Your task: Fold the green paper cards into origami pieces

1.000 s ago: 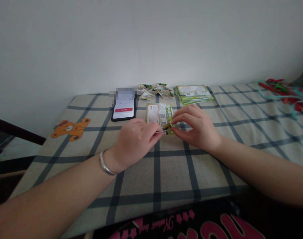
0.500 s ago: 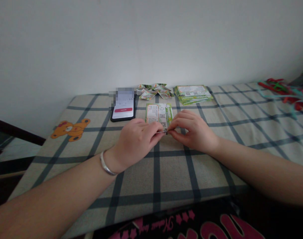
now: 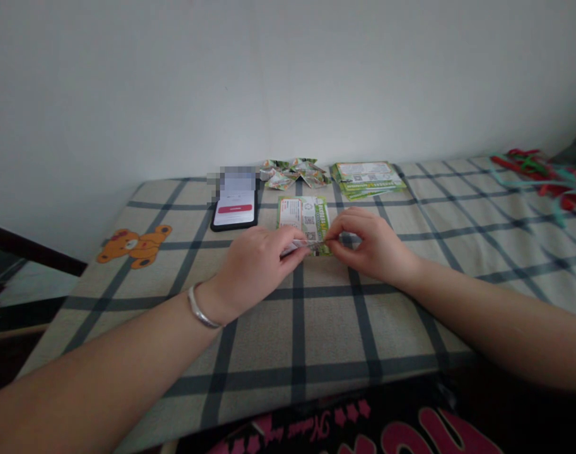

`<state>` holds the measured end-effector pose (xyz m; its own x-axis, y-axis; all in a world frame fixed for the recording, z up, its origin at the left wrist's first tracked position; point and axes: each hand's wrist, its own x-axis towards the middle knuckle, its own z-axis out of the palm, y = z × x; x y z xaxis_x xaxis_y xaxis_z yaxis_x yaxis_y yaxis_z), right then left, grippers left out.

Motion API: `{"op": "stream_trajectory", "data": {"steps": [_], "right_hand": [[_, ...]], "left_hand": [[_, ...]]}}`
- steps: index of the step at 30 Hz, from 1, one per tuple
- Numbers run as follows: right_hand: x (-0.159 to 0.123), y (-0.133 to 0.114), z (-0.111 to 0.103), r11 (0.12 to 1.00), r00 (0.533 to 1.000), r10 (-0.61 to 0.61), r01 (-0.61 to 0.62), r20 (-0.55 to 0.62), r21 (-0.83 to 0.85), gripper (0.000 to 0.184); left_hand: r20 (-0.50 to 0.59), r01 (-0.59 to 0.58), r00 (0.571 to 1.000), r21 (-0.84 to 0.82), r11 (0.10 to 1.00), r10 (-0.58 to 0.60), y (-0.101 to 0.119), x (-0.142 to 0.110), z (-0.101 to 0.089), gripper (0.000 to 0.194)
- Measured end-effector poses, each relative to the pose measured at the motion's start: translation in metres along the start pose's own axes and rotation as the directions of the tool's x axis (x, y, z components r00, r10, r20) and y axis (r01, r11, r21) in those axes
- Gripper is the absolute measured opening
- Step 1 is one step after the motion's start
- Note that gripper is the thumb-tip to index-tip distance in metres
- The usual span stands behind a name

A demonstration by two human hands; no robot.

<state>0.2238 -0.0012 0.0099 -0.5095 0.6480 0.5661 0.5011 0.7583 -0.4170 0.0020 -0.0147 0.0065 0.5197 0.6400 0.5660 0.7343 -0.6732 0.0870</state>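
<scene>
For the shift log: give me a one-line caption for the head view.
Both hands, left hand and right hand, pinch a printed paper card on a checked cloth beside a phone.

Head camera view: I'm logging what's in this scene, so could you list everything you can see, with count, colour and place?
flyer: one, green and white, flat on the cloth, its near edge pinched by both hands
flyer stack: one pile, green and white, far side by the wall
folded paper pieces: a small heap, green and orange, left of the stack
phone: one, black, screen lit, left of the flyer
checked cloth: one, beige with dark lines, covers the surface
bear print: one, orange, cloth's left edge
cords: a tangle, red and green, far right
bracelet: one, silver, left wrist
left hand: fingers closed on the flyer edge
right hand: fingers closed on the same edge
</scene>
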Motion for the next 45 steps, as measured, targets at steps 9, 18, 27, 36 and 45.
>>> {"op": "stream_trajectory", "data": {"steps": [9, 18, 27, 36, 45], "right_hand": [[-0.002, 0.011, 0.0, 0.992, 0.987, 0.129, -0.126, -0.094, 0.028, 0.005], [0.0, 0.014, -0.001, 0.93, 0.928, 0.355, -0.338, -0.113, 0.143, 0.007], [-0.001, 0.023, 0.001, 0.889, 0.893, 0.429, -0.392, -0.132, 0.236, 0.005], [0.0, 0.026, 0.006, 0.871, 0.897, 0.429, -0.38, -0.106, 0.311, 0.017], [-0.003, 0.019, 0.007, 0.971, 0.963, 0.233, -0.223, -0.133, 0.088, 0.013]], "left_hand": [[0.055, 0.173, 0.984, -0.115, 0.978, -0.168, -0.006, 0.002, 0.002, 0.015], [0.133, 0.261, 0.964, -0.295, 0.919, -0.231, -0.009, 0.001, 0.004, 0.015], [0.159, 0.299, 0.953, -0.368, 0.88, -0.257, -0.009, 0.0, 0.004, 0.009], [0.149, 0.244, 0.969, -0.41, 0.879, -0.199, -0.008, -0.002, 0.006, 0.046], [0.155, 0.246, 0.967, -0.359, 0.9, -0.203, -0.005, 0.0, 0.004, 0.042]]}}
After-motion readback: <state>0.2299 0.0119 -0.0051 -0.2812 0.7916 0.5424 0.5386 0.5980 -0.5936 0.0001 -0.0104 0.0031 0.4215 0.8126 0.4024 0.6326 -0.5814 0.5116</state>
